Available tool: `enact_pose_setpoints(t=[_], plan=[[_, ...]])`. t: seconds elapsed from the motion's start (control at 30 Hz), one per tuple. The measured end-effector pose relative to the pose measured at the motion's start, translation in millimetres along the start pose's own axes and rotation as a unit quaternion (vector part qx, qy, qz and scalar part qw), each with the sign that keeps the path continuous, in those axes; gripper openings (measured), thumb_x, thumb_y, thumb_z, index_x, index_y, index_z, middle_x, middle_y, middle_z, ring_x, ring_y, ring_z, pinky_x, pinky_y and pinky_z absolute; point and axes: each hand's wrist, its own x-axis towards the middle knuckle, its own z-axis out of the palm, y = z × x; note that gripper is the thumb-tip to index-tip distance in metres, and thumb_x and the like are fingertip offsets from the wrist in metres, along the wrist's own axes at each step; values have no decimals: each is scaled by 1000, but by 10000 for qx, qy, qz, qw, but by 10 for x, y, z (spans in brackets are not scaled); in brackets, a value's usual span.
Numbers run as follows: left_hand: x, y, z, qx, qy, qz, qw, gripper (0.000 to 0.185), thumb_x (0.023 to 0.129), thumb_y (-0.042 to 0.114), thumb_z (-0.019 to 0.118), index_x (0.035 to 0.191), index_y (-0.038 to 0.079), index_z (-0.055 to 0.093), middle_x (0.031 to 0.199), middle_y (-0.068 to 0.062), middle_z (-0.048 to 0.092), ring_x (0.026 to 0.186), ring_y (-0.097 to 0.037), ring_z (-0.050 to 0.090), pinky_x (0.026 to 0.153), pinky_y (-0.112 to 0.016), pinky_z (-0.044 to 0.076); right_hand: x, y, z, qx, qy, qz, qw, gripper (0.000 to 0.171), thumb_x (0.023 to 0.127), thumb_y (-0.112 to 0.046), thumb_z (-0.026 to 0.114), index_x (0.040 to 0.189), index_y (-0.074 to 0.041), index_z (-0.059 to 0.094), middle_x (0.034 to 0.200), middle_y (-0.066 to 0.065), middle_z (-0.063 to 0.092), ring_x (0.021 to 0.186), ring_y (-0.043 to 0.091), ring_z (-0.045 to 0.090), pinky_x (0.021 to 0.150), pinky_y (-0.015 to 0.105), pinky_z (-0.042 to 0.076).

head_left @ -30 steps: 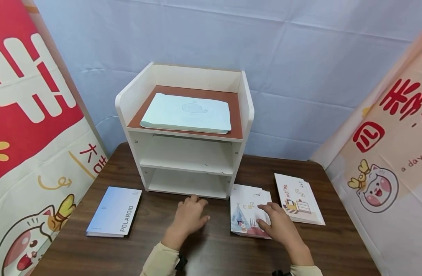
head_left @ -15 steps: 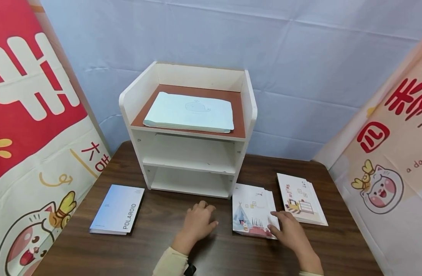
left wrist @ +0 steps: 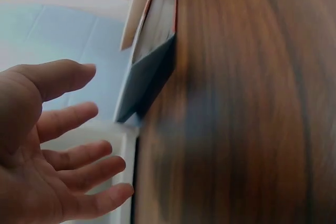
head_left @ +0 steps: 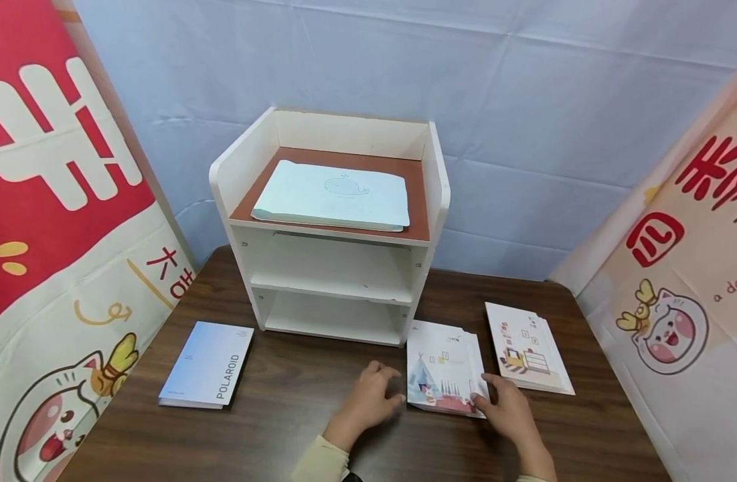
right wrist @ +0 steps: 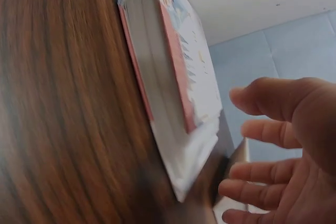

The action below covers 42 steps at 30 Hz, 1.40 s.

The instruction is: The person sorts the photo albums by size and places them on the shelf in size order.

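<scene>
Four books: three lie on the dark wood worktop (head_left: 296, 415), one on the shelf unit.
Far left banner: a red and white cat banner (head_left: 49, 221) fills the left edge of the head view.
Lower left: the Polaroid book (head_left: 207, 365) lies flat on the worktop, well apart from both hands.
Centre: the white shelf unit (head_left: 332, 227) stands at the back of the worktop, with the whale book (head_left: 332, 195) flat on its top tray.
Left hand: the left hand (head_left: 374, 393) sits low in the centre of the frame, just beside the left edge of the tent book; its fingers (left wrist: 79, 161) are spread and relaxed, holding nothing.
Tent book: the tent book (head_left: 445, 368) lies on the worktop between the two hands, right of centre and just in front of the shelf unit's right foot.
Right hand: the right hand (head_left: 508, 410) is at the book's lower right corner, fingers loosely apart; whether they touch the cover I cannot tell.
Right of that: the dresser book (head_left: 527, 348) lies flat nearby.
Far right: a cream cat banner (head_left: 681, 268).
</scene>
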Motion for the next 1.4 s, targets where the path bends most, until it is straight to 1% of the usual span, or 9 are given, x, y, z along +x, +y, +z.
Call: enact_pose_setpoints(t=[0.2,0.43,0.57,0.73,0.87,1.03,1.13,1.23,1.4], plan=[[28,19,204,-787,252,-109,9965,35,73,17,77,104,3,66,96,-6,54,88,-20,54,79,-34,47,1,-6,96,385,39,628,9973,51,83,-16,67,119,15,50,115,36,50,107,49,47,87,57,38],[49,47,368,-1502,519,-589,9855,37,73,13,75,106,0,63,99,-10,57,88,-24,56,78,-35,46,-19,4,149,911,580,1361,9848,47,84,-15,62,119,13,48,106,35,53,96,45,53,81,55,40],[62,66,427,-2134,481,-930,9713,39,73,11,74,107,-2,60,94,-9,56,79,-21,56,70,-29,47,-45,12,158,1097,841,1605,9773,45,83,-15,62,117,13,50,102,34,54,94,44,53,80,55,38],[82,108,462,-2793,425,-1212,9516,43,73,7,74,111,-5,56,86,-7,57,71,-15,56,62,-27,48,-55,-1,165,1279,693,1805,9727,46,84,-17,63,117,12,51,106,34,53,100,45,49,83,55,37],[94,150,497,-3407,386,-1500,9273,49,74,-1,70,118,-7,50,81,-9,56,63,-13,54,54,-27,48,-56,-20,163,1366,616,1820,9718,46,84,-18,62,117,12,51,109,34,51,102,45,48,84,55,36],[114,194,545,-4032,538,-1636,8988,52,73,-13,60,122,-9,44,78,-10,54,55,-13,53,49,-26,48,-69,-29,174,1467,815,1892,9675,43,84,-17,61,115,12,53,107,34,52,101,44,48,84,54,35],[122,211,561,-4201,668,-1729,8884,52,71,-18,56,121,-8,45,75,-11,55,54,-13,52,49,-25,48,-75,-27,187,1584,904,1953,9636,42,84,-16,61,113,13,53,106,33,52,100,43,48,83,53,35],[121,224,567,-4273,723,-1815,8828,50,70,-18,56,118,-7,47,75,-11,55,54,-13,52,49,-26,48,-74,-22,196,1821,935,2061,9569,42,84,-16,60,114,13,52,107,33,51,100,41,47,81,50,37],[109,262,549,-4326,741,-1993,8762,44,70,-13,59,113,-5,50,78,-9,52,58,-14,51,51,-32,51,-70,-1,188,2647,801,2345,9320,47,87,-18,59,119,13,48,110,30,49,92,31,50,68,35,44]])
